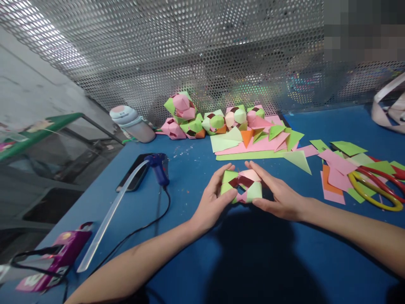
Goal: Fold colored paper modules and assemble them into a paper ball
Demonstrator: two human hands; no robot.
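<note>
Both of my hands hold a folded paper cube [242,185] of green and pink panels with a dark open middle, just above the blue table [253,253]. My left hand [215,198] grips its left side, thumb over the front corner. My right hand [280,194] presses its right side with fingers wrapped round the top and bottom edges.
Several finished paper cubes [209,120] line the mesh wall at the back, with loose pink, green and orange paper sheets [253,143] in front. Scissors [376,185] lie on scraps at right. A blue glue gun [160,166] with its stick, a phone [134,177] and a bottle [133,122] lie left.
</note>
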